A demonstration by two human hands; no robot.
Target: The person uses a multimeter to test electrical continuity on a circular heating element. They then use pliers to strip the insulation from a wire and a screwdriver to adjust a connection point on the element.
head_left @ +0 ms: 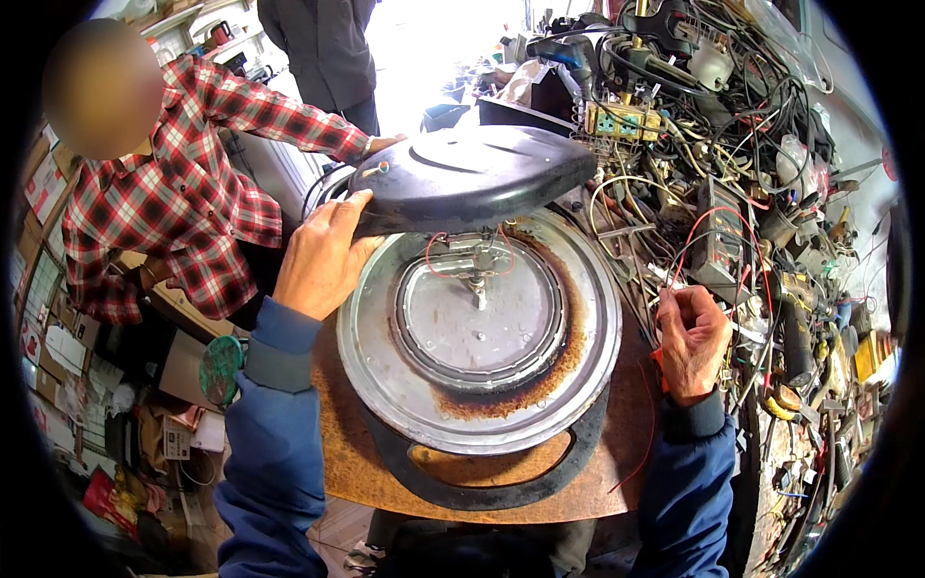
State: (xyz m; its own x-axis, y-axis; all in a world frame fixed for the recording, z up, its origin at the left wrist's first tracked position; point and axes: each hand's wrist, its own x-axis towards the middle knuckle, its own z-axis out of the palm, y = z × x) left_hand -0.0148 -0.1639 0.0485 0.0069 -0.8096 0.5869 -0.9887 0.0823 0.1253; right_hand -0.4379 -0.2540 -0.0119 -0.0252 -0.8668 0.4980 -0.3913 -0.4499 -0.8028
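A round metal appliance (482, 328) lies on the wooden table in front of me, with a ring-shaped metal tube, brown rust stains and a black handle frame (487, 496) at its near side. Over its far part a dark, rounded cover (482, 173) is raised at a tilt. My left hand (323, 255) grips the cover's left edge, thumb below and fingers on top. Thin red wires show at the terminals under the cover. To the right of the appliance my right hand (692, 342) is closed in a pinch on a red wire (686, 252).
Beyond the cover, a person in a red checked shirt (183, 173) reaches one hand toward its far side. Someone in dark clothes (323, 48) stands behind. A dark meter-like box (718, 236) sits among tangled cables and tools on the right. The wooden table (617, 472) has a curved near edge.
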